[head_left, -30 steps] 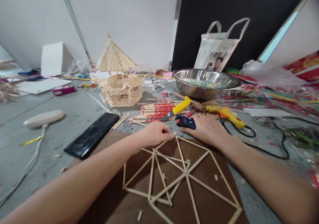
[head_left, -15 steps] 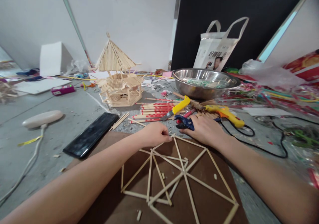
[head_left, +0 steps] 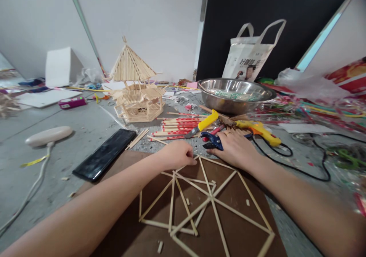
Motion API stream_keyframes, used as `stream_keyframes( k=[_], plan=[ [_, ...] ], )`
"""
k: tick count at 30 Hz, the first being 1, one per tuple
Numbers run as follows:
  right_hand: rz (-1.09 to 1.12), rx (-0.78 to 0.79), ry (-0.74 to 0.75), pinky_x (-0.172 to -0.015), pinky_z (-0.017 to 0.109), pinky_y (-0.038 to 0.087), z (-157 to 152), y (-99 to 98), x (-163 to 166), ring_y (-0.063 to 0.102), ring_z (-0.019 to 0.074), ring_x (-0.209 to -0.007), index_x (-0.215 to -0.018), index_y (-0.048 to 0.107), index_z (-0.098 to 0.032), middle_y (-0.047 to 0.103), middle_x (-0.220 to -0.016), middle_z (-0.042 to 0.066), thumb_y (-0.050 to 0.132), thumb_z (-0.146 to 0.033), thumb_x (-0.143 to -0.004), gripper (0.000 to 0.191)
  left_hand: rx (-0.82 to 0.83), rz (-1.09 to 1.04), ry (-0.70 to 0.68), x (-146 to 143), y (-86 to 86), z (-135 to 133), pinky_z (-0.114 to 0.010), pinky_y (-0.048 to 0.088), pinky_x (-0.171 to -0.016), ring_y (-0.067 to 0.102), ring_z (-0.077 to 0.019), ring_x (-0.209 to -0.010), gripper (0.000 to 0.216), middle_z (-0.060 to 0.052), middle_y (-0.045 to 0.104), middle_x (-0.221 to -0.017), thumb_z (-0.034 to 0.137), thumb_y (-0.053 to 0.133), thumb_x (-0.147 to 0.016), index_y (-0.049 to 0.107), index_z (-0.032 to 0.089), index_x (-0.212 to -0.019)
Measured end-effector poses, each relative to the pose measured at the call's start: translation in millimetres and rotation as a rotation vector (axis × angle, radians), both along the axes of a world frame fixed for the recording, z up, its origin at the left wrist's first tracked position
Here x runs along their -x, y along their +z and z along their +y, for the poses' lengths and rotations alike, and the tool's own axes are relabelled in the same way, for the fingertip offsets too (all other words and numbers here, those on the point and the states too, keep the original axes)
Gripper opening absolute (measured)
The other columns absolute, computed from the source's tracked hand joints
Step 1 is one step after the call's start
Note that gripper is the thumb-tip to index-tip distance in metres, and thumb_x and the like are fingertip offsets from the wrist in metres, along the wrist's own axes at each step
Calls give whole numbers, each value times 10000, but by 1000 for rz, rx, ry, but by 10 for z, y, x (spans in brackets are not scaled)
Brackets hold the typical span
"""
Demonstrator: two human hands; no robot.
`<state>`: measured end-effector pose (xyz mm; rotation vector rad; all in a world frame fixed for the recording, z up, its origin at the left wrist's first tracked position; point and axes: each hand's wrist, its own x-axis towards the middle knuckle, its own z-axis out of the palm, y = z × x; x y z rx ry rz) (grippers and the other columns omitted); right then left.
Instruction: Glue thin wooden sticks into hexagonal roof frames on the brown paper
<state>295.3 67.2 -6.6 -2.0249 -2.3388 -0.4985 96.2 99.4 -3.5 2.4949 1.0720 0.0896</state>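
My left hand (head_left: 180, 153) is closed, its thumb and finger pressed together at a thin wooden stick (head_left: 196, 159) on the top edge of a flat spoked frame (head_left: 212, 197). The hand hides part of that stick. My right hand (head_left: 236, 147) is wrapped around blue cutters (head_left: 214, 141), whose dark jaws point left, just above the frame's top edge. Its fingers are partly hidden. To the left, a smaller stick frame (head_left: 160, 224) overlaps the spoked one. Both lie on a brown board (head_left: 246, 221), with small cut stick pieces (head_left: 160, 246) around them.
Beyond my hands lie red-wrapped sticks (head_left: 183, 125), a yellow-handled knife (head_left: 207, 121) and a yellow glue gun (head_left: 261, 130) with a black cord. A stick pavilion (head_left: 137, 97) and a steel bowl (head_left: 237, 101) stand farther back. A phone (head_left: 104, 155) lies left.
My left hand's fingertips have shifted slightly left and down along the top edge of the frame. The right hand and the cutters have hardly moved.
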Motion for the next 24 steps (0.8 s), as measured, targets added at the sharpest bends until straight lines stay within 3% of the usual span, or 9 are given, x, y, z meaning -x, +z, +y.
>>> stream_keyframes(
  k=[8,14,19,24],
  plan=[
    [34,81,24,-762,372,340,-29,74,-9,481,277,-911,-979,518,-145,556,-969,140,420,-561,-674,525,-63,43,-8,0,6,-4,-204,277,-457,475,-119,-548,241,1,583,-617,414,505,-628,601,194,-641],
    [40,190,132,-769,321,346,-74,251,-48,480,240,-932,-1080,472,-173,515,-1065,110,506,-346,-655,461,-31,91,-3,-3,63,-32,-200,269,-441,460,-110,-513,243,8,575,-597,420,495,-637,598,201,-644],
    [11,132,229,-687,289,351,-176,360,123,512,197,-812,-811,562,-179,580,-837,62,469,-294,-718,175,-18,74,-3,10,52,-28,-196,261,-430,440,-101,-489,257,13,563,-576,430,485,-646,597,200,-664],
    [38,239,284,-507,233,316,-209,272,240,542,151,-668,-717,544,-199,601,-751,21,435,-373,-756,208,-38,74,-20,11,46,-16,-193,259,-435,456,-100,-511,269,6,565,-590,417,465,-671,605,188,-682]
  ],
)
